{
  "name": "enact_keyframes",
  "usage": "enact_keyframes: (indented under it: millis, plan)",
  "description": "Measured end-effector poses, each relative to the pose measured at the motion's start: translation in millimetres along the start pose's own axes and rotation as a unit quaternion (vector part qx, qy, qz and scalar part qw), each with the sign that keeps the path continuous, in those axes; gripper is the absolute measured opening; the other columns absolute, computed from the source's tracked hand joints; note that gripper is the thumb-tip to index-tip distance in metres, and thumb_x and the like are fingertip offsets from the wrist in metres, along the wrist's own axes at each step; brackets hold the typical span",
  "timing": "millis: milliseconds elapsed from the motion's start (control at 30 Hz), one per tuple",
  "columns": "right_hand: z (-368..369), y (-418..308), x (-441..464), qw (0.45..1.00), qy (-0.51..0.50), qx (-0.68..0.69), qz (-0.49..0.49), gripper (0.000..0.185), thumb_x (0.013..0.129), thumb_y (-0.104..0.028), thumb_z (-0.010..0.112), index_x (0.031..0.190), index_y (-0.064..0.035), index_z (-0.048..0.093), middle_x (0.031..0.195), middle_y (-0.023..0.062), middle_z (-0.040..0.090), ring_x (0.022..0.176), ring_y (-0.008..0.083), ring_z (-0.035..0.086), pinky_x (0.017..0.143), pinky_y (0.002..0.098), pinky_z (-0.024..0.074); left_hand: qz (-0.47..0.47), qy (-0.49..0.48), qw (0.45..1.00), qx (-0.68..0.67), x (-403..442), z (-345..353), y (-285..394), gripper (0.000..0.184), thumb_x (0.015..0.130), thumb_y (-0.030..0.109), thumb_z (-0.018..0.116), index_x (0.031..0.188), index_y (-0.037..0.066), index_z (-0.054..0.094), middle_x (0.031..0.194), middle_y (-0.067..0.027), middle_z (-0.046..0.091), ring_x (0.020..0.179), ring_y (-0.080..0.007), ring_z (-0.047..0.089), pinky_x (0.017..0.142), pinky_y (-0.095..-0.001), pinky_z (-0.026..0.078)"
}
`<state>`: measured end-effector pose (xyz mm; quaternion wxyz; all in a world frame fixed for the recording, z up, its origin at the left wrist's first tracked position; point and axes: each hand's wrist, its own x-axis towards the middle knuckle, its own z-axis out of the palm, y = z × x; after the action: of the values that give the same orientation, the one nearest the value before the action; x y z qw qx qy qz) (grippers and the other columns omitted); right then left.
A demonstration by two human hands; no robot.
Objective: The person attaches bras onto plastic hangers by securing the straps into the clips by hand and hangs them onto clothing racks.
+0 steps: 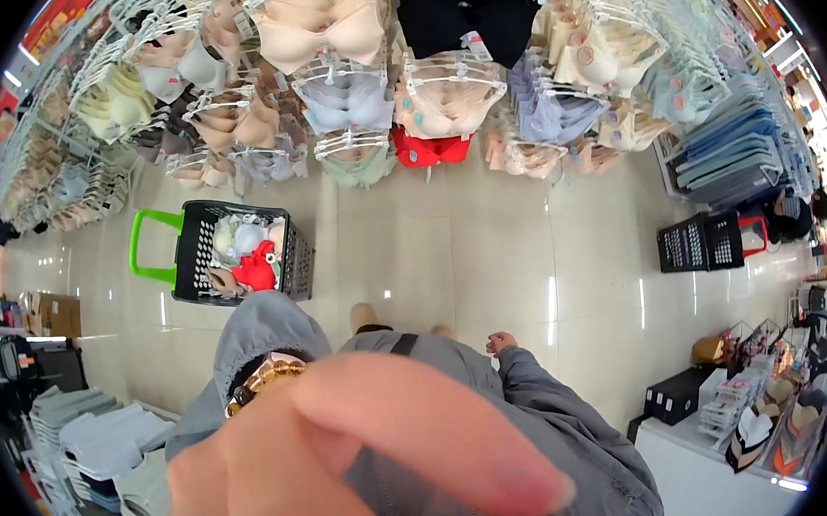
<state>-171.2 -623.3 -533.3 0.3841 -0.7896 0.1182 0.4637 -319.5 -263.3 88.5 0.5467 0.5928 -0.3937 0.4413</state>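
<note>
Very large and close to the camera, my left hand [349, 435] fills the lower middle. One digit stretches right, apart from the other fingers, whose tips run out of frame; nothing shows in it. A beaded bracelet [266, 376] circles the wrist below a grey cuff [270, 330]. My right hand [501, 343] hangs small beside my grey jacket [578, 419], fingers curled closed with nothing visible in them. Left of centre on the floor stands a black basket [301, 266] with a green handle [151, 246], holding a red garment [256, 267] and pale ones.
Racks of hanging bras [320, 25] span the top. Black baskets [686, 244] with a red handle stand at right, near a crouching person [790, 212]. A white display [672, 460] with hats is at lower right, folded clothes [110, 437] at lower left, a cardboard box [51, 314] at far left.
</note>
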Motion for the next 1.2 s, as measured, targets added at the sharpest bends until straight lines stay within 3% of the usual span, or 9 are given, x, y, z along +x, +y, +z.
enact_keyframes:
  millis: [267, 367, 467, 533, 767, 933, 1067, 1133, 1200]
  plan:
    - [-37, -22, 11, 0.990, -0.072, -0.118, -0.002, 0.025, 0.087, -0.018, 0.057, 0.103, -0.0008, 0.063, 0.088, 0.0152, 0.068, 0.076, 0.0234, 0.068, 0.068, 0.0346, 0.0551, 0.095, 0.012, 0.989, 0.114, -85, 28, 109, 0.047, 0.084, 0.045, 0.066, 0.125, 0.024, 0.056, 0.107, 0.0047, 0.061, 0.101, -0.0122, 0.052, 0.095, -0.0438, 0.032]
    - [-32, -28, 37, 0.937, 0.048, -0.248, -0.243, 0.028, 0.084, -0.023, 0.061, 0.105, -0.0058, 0.064, 0.096, 0.0123, 0.067, 0.094, 0.0241, 0.064, 0.083, 0.0359, 0.0497, -0.119, 0.050, 0.976, 0.177, -9, 61, 55, 0.059, 0.088, 0.054, 0.055, 0.137, 0.023, 0.045, 0.123, 0.0024, 0.057, 0.115, -0.0124, 0.046, 0.102, -0.0465, 0.028]
    - [-18, -24, 108, 0.934, -0.023, -0.193, -0.300, 0.032, 0.085, -0.026, 0.062, 0.111, -0.0065, 0.060, 0.088, 0.0085, 0.066, 0.077, 0.0195, 0.065, 0.053, 0.0303, 0.0471, -0.176, 0.109, 0.943, 0.260, -45, 24, 55, 0.083, 0.089, 0.057, 0.046, 0.147, 0.004, 0.019, 0.145, -0.0237, 0.032, 0.130, -0.0425, 0.037, 0.109, -0.0508, 0.023]
    - [-9, -70, 79, 0.967, -0.087, -0.114, -0.213, 0.030, 0.086, -0.024, 0.061, 0.110, -0.0062, 0.060, 0.088, 0.0076, 0.065, 0.077, 0.0174, 0.064, 0.051, 0.0279, 0.0456, -0.216, 0.307, 0.844, 0.383, -82, 9, 63, 0.074, 0.094, 0.051, 0.040, 0.140, -0.006, 0.029, 0.136, -0.0255, 0.045, 0.121, -0.0346, 0.049, 0.104, -0.0427, 0.033]
    - [32, -80, 52, 0.956, -0.132, -0.241, -0.104, 0.025, 0.088, -0.024, 0.058, 0.106, -0.0063, 0.059, 0.084, 0.0103, 0.068, 0.068, 0.0224, 0.067, 0.049, 0.0314, 0.0476, -0.316, 0.594, 0.633, 0.383, -231, -47, 168, 0.052, 0.099, 0.036, 0.034, 0.135, -0.001, 0.040, 0.129, -0.0168, 0.053, 0.112, -0.0227, 0.055, 0.093, -0.0321, 0.039]
    - [92, -64, 20, 0.938, -0.179, -0.283, 0.085, 0.026, 0.084, -0.021, 0.058, 0.104, -0.0041, 0.059, 0.079, 0.0127, 0.068, 0.070, 0.0267, 0.067, 0.057, 0.0394, 0.0511, -0.309, 0.653, 0.603, 0.339, -293, -94, 237, 0.047, 0.100, 0.033, 0.036, 0.129, -0.001, 0.046, 0.113, -0.0136, 0.061, 0.098, -0.0194, 0.059, 0.086, -0.0307, 0.044]
    - [179, -87, -16, 0.941, -0.177, -0.275, 0.081, 0.027, 0.081, -0.023, 0.058, 0.101, -0.0060, 0.065, 0.077, 0.0118, 0.069, 0.073, 0.0265, 0.067, 0.066, 0.0413, 0.0519, -0.263, 0.701, 0.565, 0.348, -327, -138, 291, 0.042, 0.099, 0.030, 0.039, 0.122, -0.003, 0.050, 0.099, -0.0095, 0.063, 0.091, -0.0171, 0.059, 0.085, -0.0306, 0.045]
    - [224, -116, -21, 0.813, -0.192, -0.524, -0.165, 0.024, 0.079, -0.024, 0.057, 0.090, -0.0077, 0.071, 0.074, 0.0103, 0.069, 0.071, 0.0239, 0.067, 0.067, 0.0380, 0.0525, -0.248, 0.733, 0.517, 0.365, -353, -155, 317, 0.037, 0.099, 0.027, 0.043, 0.117, -0.004, 0.054, 0.094, -0.0093, 0.065, 0.086, -0.0149, 0.062, 0.081, -0.0273, 0.047]
    - [262, -131, 44, 0.766, -0.212, -0.566, -0.219, 0.028, 0.082, -0.029, 0.054, 0.079, -0.0062, 0.070, 0.069, 0.0102, 0.068, 0.065, 0.0203, 0.066, 0.064, 0.0361, 0.0524, -0.255, 0.754, 0.490, 0.356, -369, -173, 332, 0.033, 0.098, 0.025, 0.045, 0.114, -0.002, 0.056, 0.091, -0.0071, 0.064, 0.085, -0.0132, 0.061, 0.080, -0.0262, 0.047]
